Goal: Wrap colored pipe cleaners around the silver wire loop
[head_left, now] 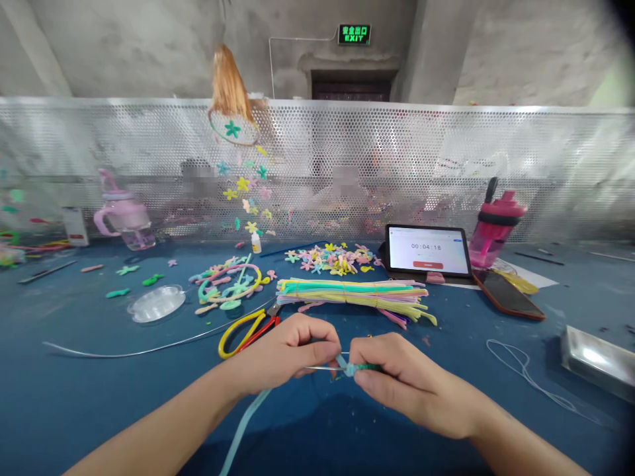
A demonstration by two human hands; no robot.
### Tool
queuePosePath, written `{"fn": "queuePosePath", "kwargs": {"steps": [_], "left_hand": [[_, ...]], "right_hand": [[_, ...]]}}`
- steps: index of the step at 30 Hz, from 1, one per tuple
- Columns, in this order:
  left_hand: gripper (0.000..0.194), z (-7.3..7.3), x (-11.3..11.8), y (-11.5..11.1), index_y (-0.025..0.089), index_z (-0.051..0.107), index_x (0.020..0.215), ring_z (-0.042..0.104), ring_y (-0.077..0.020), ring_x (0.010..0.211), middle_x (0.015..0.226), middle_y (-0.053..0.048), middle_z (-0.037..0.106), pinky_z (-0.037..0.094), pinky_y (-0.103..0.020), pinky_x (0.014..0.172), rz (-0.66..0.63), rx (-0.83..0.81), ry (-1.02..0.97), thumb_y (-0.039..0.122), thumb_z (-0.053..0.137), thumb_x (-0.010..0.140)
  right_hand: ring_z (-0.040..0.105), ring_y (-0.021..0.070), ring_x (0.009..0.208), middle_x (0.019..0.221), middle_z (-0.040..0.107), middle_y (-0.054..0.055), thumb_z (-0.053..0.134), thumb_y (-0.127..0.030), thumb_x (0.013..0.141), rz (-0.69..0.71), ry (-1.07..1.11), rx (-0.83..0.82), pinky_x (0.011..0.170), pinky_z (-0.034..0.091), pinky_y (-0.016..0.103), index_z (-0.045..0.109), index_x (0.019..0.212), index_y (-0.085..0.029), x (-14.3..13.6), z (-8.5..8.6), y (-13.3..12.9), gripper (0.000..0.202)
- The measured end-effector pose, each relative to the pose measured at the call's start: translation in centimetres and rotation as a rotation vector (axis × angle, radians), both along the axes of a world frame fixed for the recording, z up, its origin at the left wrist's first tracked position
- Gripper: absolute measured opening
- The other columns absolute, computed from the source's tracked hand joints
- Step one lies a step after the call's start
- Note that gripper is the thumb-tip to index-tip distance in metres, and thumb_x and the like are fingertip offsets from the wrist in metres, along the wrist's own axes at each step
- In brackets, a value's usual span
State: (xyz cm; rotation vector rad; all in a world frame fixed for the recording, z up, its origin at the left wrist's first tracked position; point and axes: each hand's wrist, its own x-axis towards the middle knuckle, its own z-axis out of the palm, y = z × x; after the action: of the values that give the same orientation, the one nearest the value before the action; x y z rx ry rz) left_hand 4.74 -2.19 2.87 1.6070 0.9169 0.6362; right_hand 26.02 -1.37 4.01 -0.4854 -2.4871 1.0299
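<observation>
My left hand point(297, 350) pinches a light-blue pipe cleaner point(243, 423) between thumb and fingertips; its long tail runs down toward the table's front edge. A thin metal wire point(320, 368) passes between both hands. My right hand point(407, 380) is closed on the wire's wrapped part, where a light-blue coil meets a dark green wrapped section point(367, 367). The rest of that section is hidden by my fingers. Just beyond my left hand lie scissors point(241, 334) with one yellow and one red handle. Behind both hands rests a tied bundle of pastel pipe cleaners point(347, 292).
Small pipe-cleaner flowers point(337, 258) are heaped behind the bundle. Left of it lie a wrapped ring point(228, 281) and a clear dish point(157, 304). A tablet timer point(427, 250), phone point(510, 295) and pink bottle point(493, 231) stand or lie at right. A perforated metal screen point(317, 172) borders the back.
</observation>
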Motion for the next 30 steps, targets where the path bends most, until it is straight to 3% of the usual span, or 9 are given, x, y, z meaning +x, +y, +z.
{"fn": "queuePosePath", "kwargs": {"steps": [13,17,23,30], "left_hand": [[0.035,0.2,0.3,-0.1,0.013,0.058,0.069,0.041,-0.0077,0.057,0.064,0.001,0.052,0.03,-0.018,0.049,-0.029,0.127,-0.006,0.046,0.055,0.082],[0.031,0.1,0.2,0.0,0.014,0.06,0.07,0.044,-0.0083,0.061,0.065,0.001,0.053,0.034,-0.018,0.056,-0.022,0.19,0.018,0.04,0.052,0.085],[0.031,0.2,0.1,-0.2,0.013,0.061,0.07,0.043,-0.0075,0.059,0.063,0.002,0.053,0.034,-0.018,0.058,-0.016,0.309,0.077,0.036,0.05,0.087],[0.031,0.4,0.3,-0.3,0.013,0.062,0.071,0.045,-0.0074,0.059,0.063,0.002,0.055,0.034,-0.017,0.058,-0.019,0.352,0.097,0.036,0.05,0.087]], "right_hand": [[0.025,0.0089,0.058,0.063,0.03,-0.005,0.035,-0.035,0.095,0.006,0.038,-0.052,0.054,0.024,0.023,0.031,0.066,-0.018,-0.1,-0.4,0.0,0.033],[0.025,0.0087,0.058,0.063,0.028,-0.005,0.038,-0.029,0.093,-0.008,0.064,-0.123,0.053,0.022,0.023,0.031,0.065,-0.018,-0.2,-0.6,-0.2,0.03],[0.026,0.0086,0.057,0.062,0.027,-0.005,0.041,-0.02,0.089,-0.017,0.1,-0.196,0.052,0.021,0.023,0.031,0.063,-0.018,-0.5,-0.7,-0.5,0.027],[0.025,0.0099,0.059,0.064,0.027,-0.004,0.042,-0.02,0.087,-0.059,0.098,-0.279,0.054,0.022,0.025,0.033,0.064,-0.018,-0.3,-1.0,-0.5,0.025]]}}
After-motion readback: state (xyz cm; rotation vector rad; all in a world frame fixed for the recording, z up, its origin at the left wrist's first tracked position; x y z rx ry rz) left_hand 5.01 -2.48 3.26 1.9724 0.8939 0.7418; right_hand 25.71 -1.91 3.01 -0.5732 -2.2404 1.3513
